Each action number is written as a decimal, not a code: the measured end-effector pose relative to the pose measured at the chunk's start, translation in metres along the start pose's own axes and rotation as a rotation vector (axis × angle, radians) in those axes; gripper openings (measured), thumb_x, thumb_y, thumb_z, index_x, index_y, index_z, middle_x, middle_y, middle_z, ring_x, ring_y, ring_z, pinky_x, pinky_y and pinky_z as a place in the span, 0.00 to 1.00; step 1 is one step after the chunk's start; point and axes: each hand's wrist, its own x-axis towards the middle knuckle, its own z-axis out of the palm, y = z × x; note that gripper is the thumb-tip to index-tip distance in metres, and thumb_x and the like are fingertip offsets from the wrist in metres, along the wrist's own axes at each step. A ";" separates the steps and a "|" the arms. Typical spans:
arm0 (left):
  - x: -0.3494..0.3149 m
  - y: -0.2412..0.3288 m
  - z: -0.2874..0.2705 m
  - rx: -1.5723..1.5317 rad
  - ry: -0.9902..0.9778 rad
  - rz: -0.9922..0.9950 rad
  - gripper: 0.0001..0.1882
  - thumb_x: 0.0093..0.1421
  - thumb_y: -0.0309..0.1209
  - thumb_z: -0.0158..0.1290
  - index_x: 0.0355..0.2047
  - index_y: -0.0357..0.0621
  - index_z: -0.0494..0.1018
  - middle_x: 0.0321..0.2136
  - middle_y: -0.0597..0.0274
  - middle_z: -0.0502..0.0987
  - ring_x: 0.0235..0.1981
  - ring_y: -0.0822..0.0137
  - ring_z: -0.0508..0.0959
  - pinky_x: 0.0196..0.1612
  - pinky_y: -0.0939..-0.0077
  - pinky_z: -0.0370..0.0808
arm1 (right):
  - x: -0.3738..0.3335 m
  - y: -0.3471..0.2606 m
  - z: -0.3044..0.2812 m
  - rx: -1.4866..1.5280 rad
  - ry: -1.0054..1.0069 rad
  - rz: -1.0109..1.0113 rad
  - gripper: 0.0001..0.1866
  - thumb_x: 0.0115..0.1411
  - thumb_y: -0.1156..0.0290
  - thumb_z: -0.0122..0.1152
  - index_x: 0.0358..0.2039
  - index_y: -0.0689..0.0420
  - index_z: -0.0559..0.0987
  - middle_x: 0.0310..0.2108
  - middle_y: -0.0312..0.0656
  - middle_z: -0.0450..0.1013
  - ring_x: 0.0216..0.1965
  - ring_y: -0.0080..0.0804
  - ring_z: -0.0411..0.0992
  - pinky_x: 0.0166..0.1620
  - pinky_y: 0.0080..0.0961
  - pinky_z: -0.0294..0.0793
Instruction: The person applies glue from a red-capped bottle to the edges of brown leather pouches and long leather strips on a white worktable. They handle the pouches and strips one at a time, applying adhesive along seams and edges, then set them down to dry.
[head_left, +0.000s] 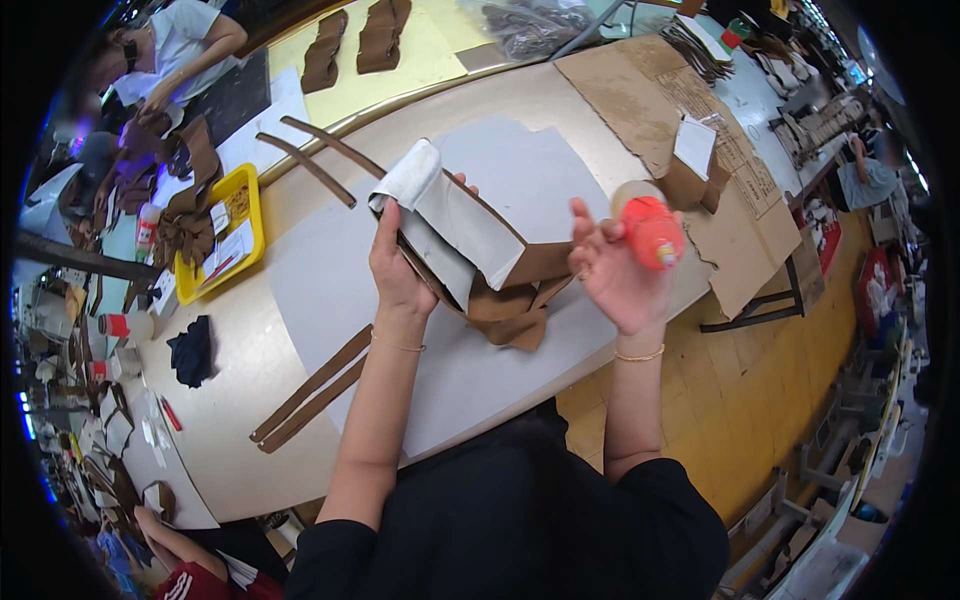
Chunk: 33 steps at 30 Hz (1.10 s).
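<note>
My left hand (pixel 400 270) is closed around a partly made brown bag (pixel 545 264) with a whitish lining, held tilted above the table. Its thumb lies on the near side and fingertips show past the far edge. Loose brown flaps hang from the bag's lower right end. To the right, my raised right hand (pixel 622 285) holds a small bottle with a red top (pixel 652 232), tilted and slightly blurred. Some of its fingers are spread, and the bottle stays apart from the bag. Two brown strips (pixel 315 395) lie left of my left forearm.
More brown strips (pixel 318 160) lie beyond the bag. At left are a yellow tray (pixel 258 235) and a dark cloth (pixel 190 350). A cardboard sheet (pixel 640 110) at right carries another brown and white piece (pixel 690 165). People sit at neighbouring tables.
</note>
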 end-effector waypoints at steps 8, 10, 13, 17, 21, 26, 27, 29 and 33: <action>-0.002 0.017 0.002 -0.101 -0.026 0.079 0.36 0.63 0.56 0.35 0.59 0.37 0.57 0.51 0.41 0.68 0.52 0.45 0.69 0.54 0.52 0.69 | -0.007 -0.046 -0.031 0.206 0.014 -0.298 0.26 0.55 0.52 0.56 0.37 0.68 0.72 0.43 0.52 0.71 0.48 0.36 0.70 0.49 0.35 0.67; 0.002 0.017 0.000 -0.105 -0.002 0.067 0.36 0.63 0.56 0.36 0.58 0.37 0.59 0.50 0.42 0.69 0.51 0.46 0.70 0.54 0.52 0.69 | -0.005 -0.055 -0.062 0.277 0.048 -0.379 0.27 0.54 0.50 0.57 0.38 0.67 0.72 0.37 0.46 0.72 0.43 0.33 0.71 0.43 0.33 0.69; 0.003 0.015 0.005 -0.123 0.076 0.043 0.32 0.64 0.53 0.38 0.54 0.36 0.62 0.45 0.46 0.72 0.48 0.50 0.73 0.51 0.54 0.71 | -0.003 -0.059 -0.082 0.177 0.126 -0.486 0.32 0.51 0.44 0.58 0.36 0.66 0.72 0.36 0.44 0.73 0.41 0.33 0.70 0.42 0.32 0.69; -0.001 0.017 0.000 -0.106 0.175 -0.005 0.29 0.62 0.47 0.44 0.52 0.33 0.64 0.44 0.44 0.72 0.49 0.47 0.72 0.54 0.51 0.68 | 0.001 -0.059 -0.090 0.104 0.124 -0.429 0.36 0.51 0.37 0.54 0.34 0.65 0.72 0.41 0.46 0.72 0.37 0.34 0.71 0.44 0.31 0.68; -0.004 0.018 -0.003 -0.024 0.243 0.015 0.24 0.63 0.43 0.46 0.50 0.34 0.65 0.42 0.47 0.74 0.47 0.50 0.74 0.52 0.54 0.71 | -0.011 -0.018 -0.062 -0.157 0.173 -0.332 0.36 0.55 0.34 0.47 0.33 0.61 0.72 0.44 0.49 0.70 0.40 0.35 0.71 0.46 0.30 0.67; -0.005 0.015 0.004 -0.028 0.180 -0.022 0.24 0.63 0.42 0.45 0.51 0.34 0.65 0.44 0.47 0.73 0.48 0.53 0.74 0.52 0.57 0.71 | 0.008 0.053 -0.022 -1.110 0.122 -0.296 0.24 0.54 0.49 0.61 0.34 0.59 0.72 0.49 0.48 0.67 0.49 0.39 0.68 0.52 0.35 0.66; -0.006 0.015 0.005 -0.033 0.139 -0.026 0.24 0.64 0.42 0.45 0.51 0.34 0.65 0.45 0.47 0.73 0.48 0.53 0.74 0.53 0.57 0.71 | 0.017 0.072 -0.005 -1.326 0.120 -0.384 0.22 0.52 0.56 0.68 0.35 0.59 0.72 0.51 0.48 0.66 0.51 0.40 0.67 0.54 0.37 0.65; -0.012 0.016 0.010 -0.036 0.099 -0.021 0.25 0.64 0.43 0.44 0.53 0.35 0.64 0.47 0.48 0.72 0.49 0.54 0.73 0.53 0.57 0.70 | 0.032 0.088 0.014 -1.752 -0.076 -0.602 0.24 0.45 0.65 0.74 0.38 0.60 0.72 0.54 0.50 0.64 0.53 0.43 0.66 0.57 0.36 0.64; -0.025 0.022 0.013 -0.103 0.080 -0.066 0.32 0.63 0.36 0.49 0.65 0.59 0.50 0.52 0.59 0.67 0.51 0.64 0.70 0.52 0.64 0.70 | 0.049 0.117 0.036 -1.782 -0.057 -0.587 0.31 0.43 0.63 0.74 0.46 0.60 0.72 0.55 0.53 0.65 0.57 0.46 0.64 0.58 0.35 0.64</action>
